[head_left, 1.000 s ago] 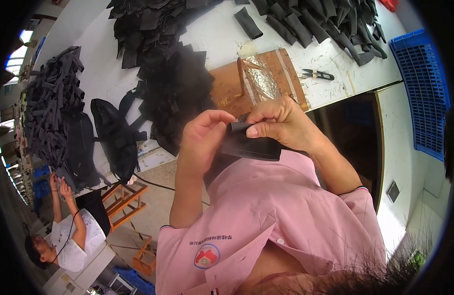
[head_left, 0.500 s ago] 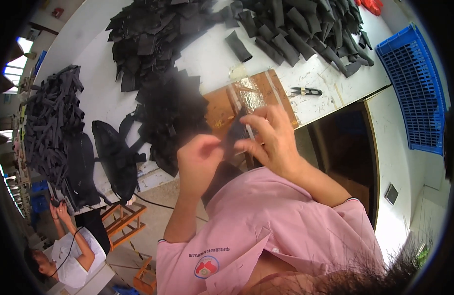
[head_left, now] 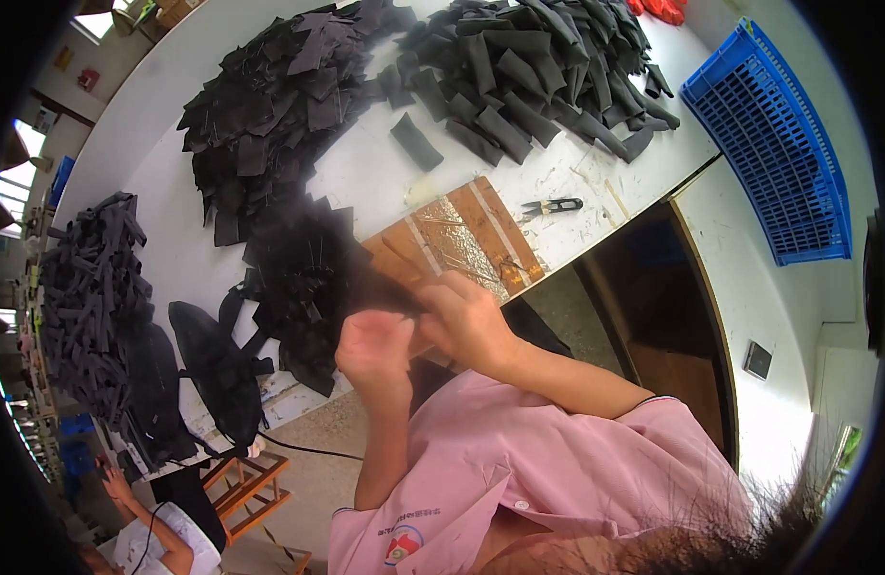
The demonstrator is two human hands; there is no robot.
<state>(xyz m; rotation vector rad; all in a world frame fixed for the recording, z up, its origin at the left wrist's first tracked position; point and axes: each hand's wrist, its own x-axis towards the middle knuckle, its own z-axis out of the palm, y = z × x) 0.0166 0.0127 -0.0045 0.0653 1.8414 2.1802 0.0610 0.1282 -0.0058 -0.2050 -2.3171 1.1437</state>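
Gripping a dark strip [head_left: 390,299] between both hands: left hand [head_left: 373,353] fisted below it, right hand [head_left: 466,321] fingers pinching its right end. Strip is lying over the board [head_left: 466,235] at the tabletop [head_left: 366,182] edge, long axis running left-right.

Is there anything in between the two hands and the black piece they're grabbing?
No. The left hand and the right hand both already touch the black fabric piece, which they hold just above the wooden board. Nothing visible sits between hands and piece; the loose black pile lies beside them.
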